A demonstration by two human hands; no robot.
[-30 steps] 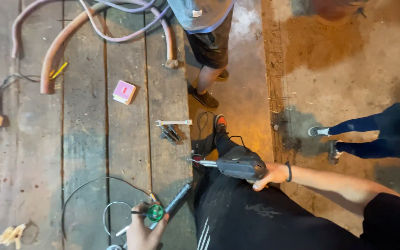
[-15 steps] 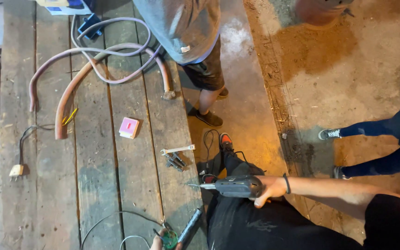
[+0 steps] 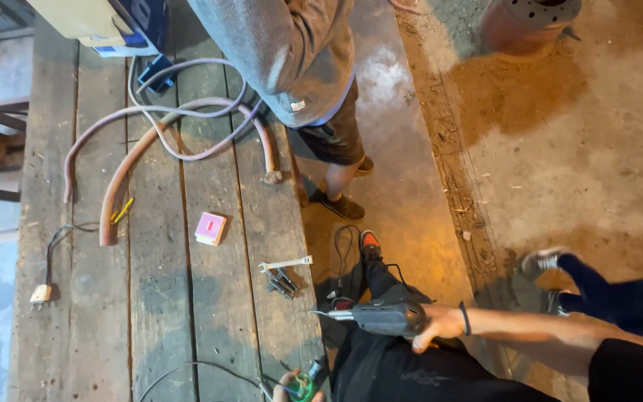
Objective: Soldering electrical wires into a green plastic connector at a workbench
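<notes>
On the plank counter [image 3: 83, 320], from the left: a small plug on a thin cord [image 3: 41, 295], a curved pink hose [image 3: 124, 179], a pink card box [image 3: 210, 228], then a spanner [image 3: 286, 263] beside dark pliers [image 3: 282, 282]. At the counter's near edge the left hand [image 3: 297, 387], mostly out of frame, has its fingers closed round a small green part [image 3: 304, 387]. Off the counter's edge, the right hand [image 3: 440, 326] grips a dark heat gun [image 3: 382, 317], nozzle pointing left. Another person [image 3: 292, 59] stands beyond.
</notes>
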